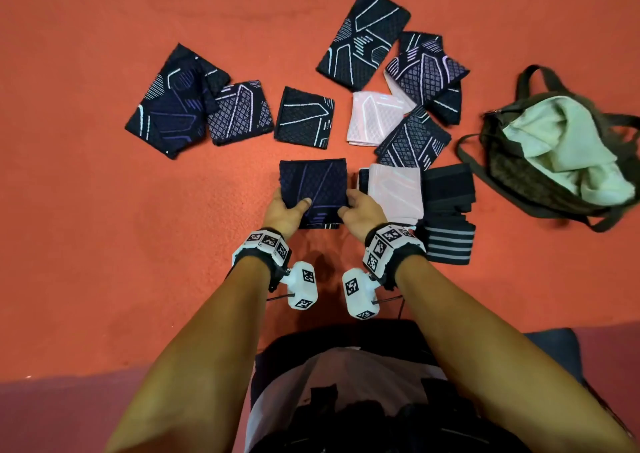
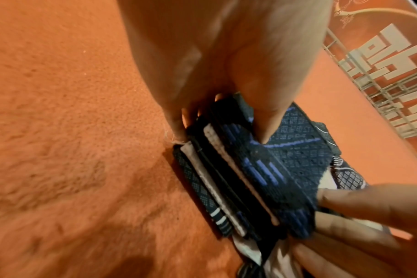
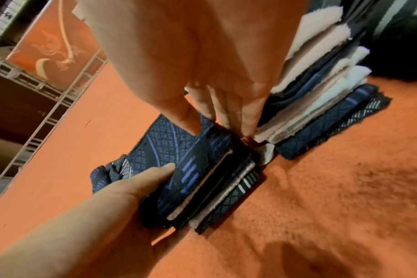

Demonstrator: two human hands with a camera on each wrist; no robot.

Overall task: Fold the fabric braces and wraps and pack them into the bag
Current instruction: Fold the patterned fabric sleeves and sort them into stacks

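Note:
A folded stack of navy braces (image 1: 313, 189) with purple lines lies on the orange carpet in front of me. My left hand (image 1: 291, 206) grips its left edge, thumb on top and fingers down the side. My right hand (image 1: 353, 206) grips the right edge the same way. In the left wrist view my left hand (image 2: 223, 131) pinches the layered stack (image 2: 262, 169). In the right wrist view my right hand (image 3: 221, 131) has its fingers between this stack (image 3: 202, 178) and a neighbouring pile (image 3: 321, 97). The open dark bag (image 1: 540, 175) lies at the right.
A folded pink-and-dark pile (image 1: 394, 192) sits right of my hands, with black wraps (image 1: 448, 189) and a striped wrap (image 1: 448, 244) beyond it. Several unfolded braces (image 1: 176, 102) are scattered at the back. A pale green cloth (image 1: 568, 147) fills the bag's mouth.

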